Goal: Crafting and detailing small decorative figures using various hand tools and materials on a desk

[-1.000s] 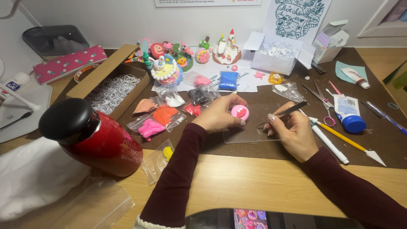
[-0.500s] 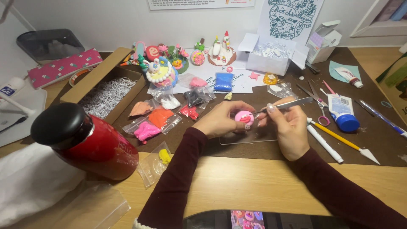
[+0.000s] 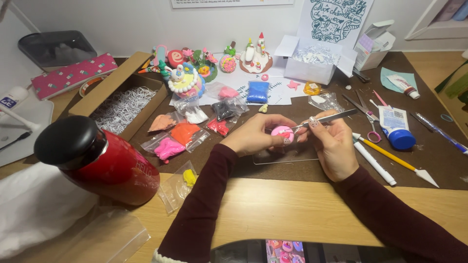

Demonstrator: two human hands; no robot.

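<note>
At frame centre, I am pinching a pink clay disc (image 3: pixel 282 132) in my left hand (image 3: pixel 258 136); my right hand (image 3: pixel 335 146) is gripping metal tweezers (image 3: pixel 325 119) touching its top.

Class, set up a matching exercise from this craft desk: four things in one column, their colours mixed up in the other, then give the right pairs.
Things:
1. Clay disc in the left hand
2. Tweezers in the right hand
3. Bottle at the near left
4. Clay bag beyond the hands

Colours:
A. Blue
B. Red with a black cap
C. Pink
D. Silver

Pairs: 1-C, 2-D, 3-B, 4-A
</note>
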